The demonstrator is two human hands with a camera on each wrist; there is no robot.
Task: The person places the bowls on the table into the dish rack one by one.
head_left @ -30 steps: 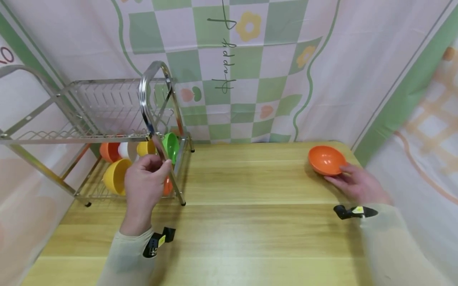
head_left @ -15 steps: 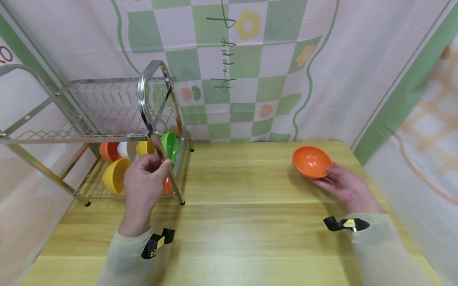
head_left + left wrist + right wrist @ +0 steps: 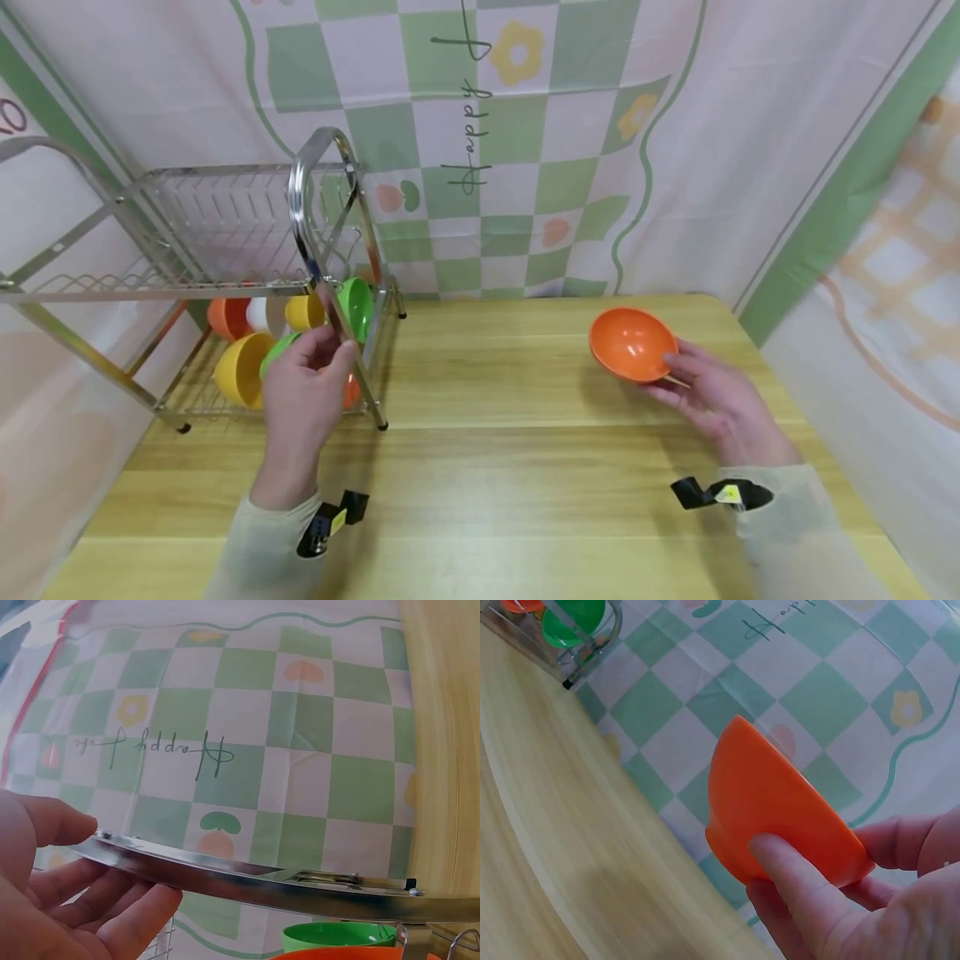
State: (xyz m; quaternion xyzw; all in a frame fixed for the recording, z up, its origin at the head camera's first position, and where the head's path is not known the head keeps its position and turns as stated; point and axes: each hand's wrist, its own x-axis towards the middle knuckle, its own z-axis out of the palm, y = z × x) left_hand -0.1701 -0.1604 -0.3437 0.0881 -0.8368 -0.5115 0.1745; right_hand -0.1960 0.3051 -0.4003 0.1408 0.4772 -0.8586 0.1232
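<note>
An orange bowl (image 3: 633, 343) is held above the right part of the table by my right hand (image 3: 712, 400), thumb at the rim and fingers under its side. In the right wrist view the bowl (image 3: 780, 802) is tilted, its outer side toward the camera. My left hand (image 3: 303, 392) is at the front right post of a metal dish rack (image 3: 300, 196); in the left wrist view the thumb (image 3: 64, 823) lies on one side of the post and the fingers on the other.
On the rack's lower tier sit a yellow bowl (image 3: 242, 371), a green bowl (image 3: 357, 307), a white one (image 3: 266, 315) and several others. The upper tier stands above them. A patterned curtain (image 3: 502, 167) hangs behind the wooden table (image 3: 487, 500).
My right hand has moved left and slightly toward me with the orange bowl. My left hand stays at the rack post, with its fingers slightly shifted so that a green bowl behind them shows.
</note>
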